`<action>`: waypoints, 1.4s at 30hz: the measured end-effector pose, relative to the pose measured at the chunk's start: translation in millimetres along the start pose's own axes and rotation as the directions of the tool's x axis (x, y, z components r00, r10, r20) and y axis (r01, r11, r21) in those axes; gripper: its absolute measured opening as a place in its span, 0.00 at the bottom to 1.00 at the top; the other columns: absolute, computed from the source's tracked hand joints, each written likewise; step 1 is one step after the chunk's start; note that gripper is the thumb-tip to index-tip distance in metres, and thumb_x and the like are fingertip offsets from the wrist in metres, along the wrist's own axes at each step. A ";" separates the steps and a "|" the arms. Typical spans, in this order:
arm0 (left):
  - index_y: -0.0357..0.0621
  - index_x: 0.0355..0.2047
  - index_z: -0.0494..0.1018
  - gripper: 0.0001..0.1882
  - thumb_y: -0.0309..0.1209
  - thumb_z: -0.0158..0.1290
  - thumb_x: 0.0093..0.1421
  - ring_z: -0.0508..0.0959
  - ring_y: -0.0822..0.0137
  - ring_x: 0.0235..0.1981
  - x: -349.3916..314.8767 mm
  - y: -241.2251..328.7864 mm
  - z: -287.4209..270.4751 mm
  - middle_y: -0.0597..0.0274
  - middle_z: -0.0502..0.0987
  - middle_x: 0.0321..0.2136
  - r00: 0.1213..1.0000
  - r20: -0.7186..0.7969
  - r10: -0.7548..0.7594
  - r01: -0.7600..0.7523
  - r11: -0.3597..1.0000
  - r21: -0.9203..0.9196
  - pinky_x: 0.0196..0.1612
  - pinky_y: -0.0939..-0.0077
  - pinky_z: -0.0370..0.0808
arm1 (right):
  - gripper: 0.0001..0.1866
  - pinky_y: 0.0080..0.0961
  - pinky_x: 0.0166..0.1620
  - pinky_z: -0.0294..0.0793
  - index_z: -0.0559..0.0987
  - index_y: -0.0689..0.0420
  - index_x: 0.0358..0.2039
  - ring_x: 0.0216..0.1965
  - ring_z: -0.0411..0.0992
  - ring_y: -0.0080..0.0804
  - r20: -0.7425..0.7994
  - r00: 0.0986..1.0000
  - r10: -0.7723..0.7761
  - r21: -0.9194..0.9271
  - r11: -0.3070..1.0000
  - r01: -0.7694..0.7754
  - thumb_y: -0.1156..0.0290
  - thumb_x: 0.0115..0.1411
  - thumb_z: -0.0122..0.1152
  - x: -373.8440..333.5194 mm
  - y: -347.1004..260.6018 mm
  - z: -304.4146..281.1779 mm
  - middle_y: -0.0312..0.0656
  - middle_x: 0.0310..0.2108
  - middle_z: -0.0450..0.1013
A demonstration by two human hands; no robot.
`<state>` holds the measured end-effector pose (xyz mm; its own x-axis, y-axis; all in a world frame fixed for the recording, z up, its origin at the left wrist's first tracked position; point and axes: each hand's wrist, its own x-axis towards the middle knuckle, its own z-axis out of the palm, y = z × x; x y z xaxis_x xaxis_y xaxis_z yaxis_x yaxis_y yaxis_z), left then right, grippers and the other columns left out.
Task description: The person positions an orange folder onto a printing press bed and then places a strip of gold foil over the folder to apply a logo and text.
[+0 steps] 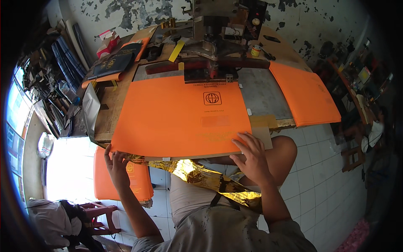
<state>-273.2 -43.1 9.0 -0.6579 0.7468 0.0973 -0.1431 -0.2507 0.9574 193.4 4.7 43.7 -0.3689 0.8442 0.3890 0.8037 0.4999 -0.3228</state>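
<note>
A wide orange sheet point(163, 113), probably a folder cover, lies under the press head of a hot-stamping machine point(214, 46). It carries a dark round emblem, dark lettering and a faint gold imprint near its right edge. My left hand point(116, 166) pinches the sheet's near left corner. At the near right edge, my right hand point(254, 157) rests with fingers spread on the sheet and thumb apart. Crinkled gold foil point(197, 176) hangs below the near edge, across my lap. A brown board point(262, 136) shows from under the sheet on the right.
More orange sheets point(306, 96) lie at the table's right. Another orange stack point(140, 185) sits low at the left. Dark folders point(115, 63) lie at the back left, near a yellow strip point(176, 51). A red stool point(98, 216) stands at lower left.
</note>
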 end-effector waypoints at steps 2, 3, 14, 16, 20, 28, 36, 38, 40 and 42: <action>0.42 0.69 0.66 0.23 0.29 0.54 0.76 0.84 0.71 0.46 3.0 3.4 1.1 0.59 0.78 0.50 0.999 0.033 0.009 -0.009 1.000 -0.005 0.46 0.75 0.83 | 0.26 0.50 0.72 0.63 0.82 0.55 0.62 0.72 0.65 0.47 0.002 1.000 -0.008 0.009 1.000 0.008 0.58 0.68 0.72 -0.9 -1.0 0.4 0.47 0.68 0.71; 0.41 0.67 0.69 0.21 0.30 0.54 0.76 0.83 0.72 0.45 7.7 2.7 -1.6 0.60 0.79 0.50 0.997 0.050 0.063 -0.064 0.998 0.018 0.47 0.74 0.83 | 0.25 0.49 0.72 0.63 0.82 0.55 0.61 0.71 0.66 0.47 0.014 1.000 -0.013 0.011 1.000 0.013 0.58 0.67 0.72 -1.3 -1.2 0.0 0.46 0.67 0.72; 0.32 0.65 0.73 0.21 0.31 0.52 0.78 0.80 0.58 0.64 45.2 15.1 8.7 0.50 0.79 0.62 0.978 0.031 0.205 -0.199 0.971 -0.136 0.61 0.64 0.82 | 0.29 0.49 0.72 0.63 0.82 0.56 0.62 0.71 0.67 0.46 -0.009 0.999 -0.053 0.074 0.996 0.054 0.53 0.67 0.73 10.7 -9.1 -1.9 0.46 0.68 0.72; 0.31 0.71 0.68 0.25 0.33 0.49 0.79 0.75 0.55 0.70 44.6 24.4 19.7 0.46 0.73 0.68 0.966 0.097 0.241 -0.207 0.941 -0.268 0.66 0.62 0.78 | 0.26 0.49 0.71 0.64 0.83 0.56 0.61 0.69 0.68 0.46 -0.022 0.998 -0.058 0.063 0.996 0.059 0.56 0.68 0.71 14.4 -9.6 -2.8 0.46 0.67 0.72; 0.32 0.75 0.63 0.29 0.35 0.46 0.80 0.71 0.54 0.73 44.5 40.9 34.4 0.44 0.68 0.72 0.971 0.107 0.214 -0.174 0.939 -0.297 0.68 0.62 0.77 | 0.20 0.47 0.68 0.68 0.85 0.56 0.59 0.64 0.73 0.43 -0.039 0.994 -0.098 0.023 0.995 0.099 0.64 0.69 0.69 20.4 -2.3 0.3 0.43 0.63 0.76; 0.32 0.76 0.59 0.32 0.39 0.46 0.79 0.75 0.58 0.69 51.6 46.1 22.2 0.48 0.68 0.72 0.977 0.000 0.214 -0.209 0.952 -0.226 0.62 0.68 0.78 | 0.18 0.38 0.55 0.71 0.88 0.53 0.52 0.51 0.80 0.33 -0.375 0.909 -0.182 -0.055 0.983 0.174 0.79 0.62 0.67 47.3 -0.9 -19.0 0.33 0.48 0.85; 0.35 0.54 0.78 0.17 0.37 0.50 0.78 0.74 0.76 0.35 25.3 49.8 -37.8 0.66 0.76 0.35 0.948 -0.178 0.265 -0.261 0.964 0.045 0.38 0.77 0.70 | 0.19 0.33 0.48 0.73 0.89 0.52 0.52 0.44 0.82 0.31 -0.283 0.925 -0.254 -0.048 0.967 0.251 0.78 0.59 0.70 20.1 -16.1 -56.0 0.29 0.45 0.85; 0.37 0.54 0.79 0.17 0.37 0.49 0.79 0.66 0.77 0.29 15.0 46.5 -70.7 0.69 0.69 0.29 0.903 -0.157 0.400 -0.360 0.903 0.233 0.35 0.78 0.62 | 0.19 0.32 0.46 0.75 0.89 0.52 0.52 0.42 0.83 0.31 -0.187 0.946 -0.264 -0.012 0.964 0.266 0.77 0.60 0.71 3.3 -20.9 -71.7 0.29 0.44 0.86; 0.38 0.54 0.80 0.18 0.38 0.48 0.79 0.61 0.77 0.25 -4.1 58.5 -52.9 0.72 0.64 0.25 0.831 -0.308 0.464 -0.322 0.851 0.414 0.33 0.80 0.57 | 0.17 0.30 0.45 0.78 0.88 0.52 0.53 0.41 0.84 0.32 0.078 0.938 -0.336 0.264 0.915 0.306 0.70 0.63 0.74 -5.8 -23.4 -81.5 0.30 0.42 0.86; 0.38 0.55 0.81 0.20 0.40 0.48 0.78 0.65 0.77 0.27 -19.1 72.5 -35.7 0.71 0.68 0.25 0.802 -0.231 0.551 -0.328 0.730 0.600 0.37 0.75 0.64 | 0.17 0.31 0.47 0.79 0.88 0.52 0.53 0.42 0.84 0.33 0.195 0.909 -0.368 0.398 0.877 0.270 0.65 0.63 0.75 -5.2 -18.9 -82.2 0.31 0.43 0.86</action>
<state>-297.5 -97.5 66.8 -0.7772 0.3185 0.5427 0.5552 -0.0586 0.8296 218.6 -25.1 118.7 -0.7223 0.6212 0.3039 0.4198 0.7431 -0.5212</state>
